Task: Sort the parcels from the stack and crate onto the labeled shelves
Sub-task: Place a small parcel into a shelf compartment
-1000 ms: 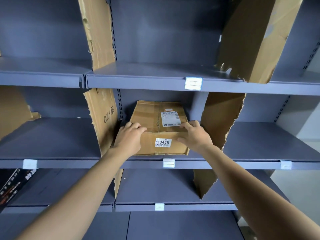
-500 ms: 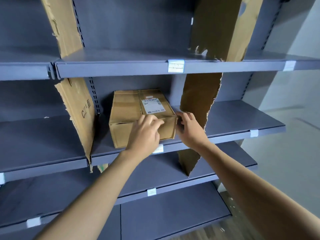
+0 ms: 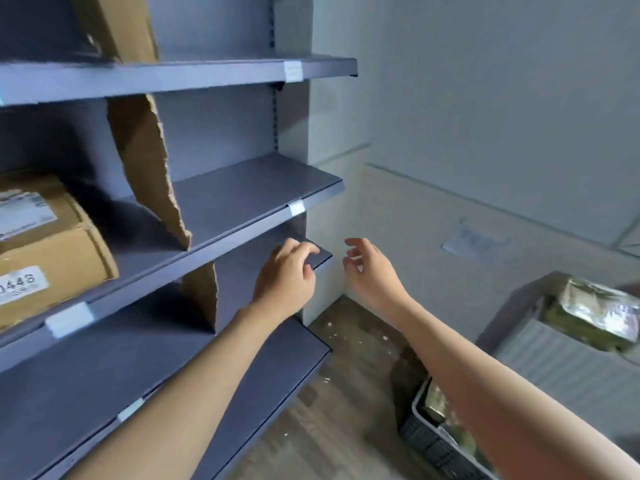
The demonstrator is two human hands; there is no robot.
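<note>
Two bare forearms reach up from the bottom edge of the frame. At the lower right, beside the right forearm, a dark crate (image 3: 436,445) stands on the wooden floor (image 3: 339,393) with wrapped parcels (image 3: 438,398) inside, partly hidden by the arm. Further right, a grey ribbed bin (image 3: 571,368) holds a silvery packet (image 3: 602,308). Near the centre, the left hand (image 3: 287,271) is empty, its fingers loosely curled in front of the right end of a low shelf (image 3: 322,252); I cannot tell whether it touches. Just beside it the right hand (image 3: 370,271) is also empty, with its fingers loosely bent and spread. A grey shelf unit (image 3: 242,199) fills the left half, with small white tags (image 3: 296,207) on its front edges. At the left edge, on the middle shelf, a brown cardboard box (image 3: 52,244) sits flat, well apart from both hands, with a sticker (image 3: 19,284) reading 0448 on its front. Right of it on the same shelf a torn cardboard divider (image 3: 149,168) stands upright. A pale wall (image 3: 485,98) lies behind.
</note>
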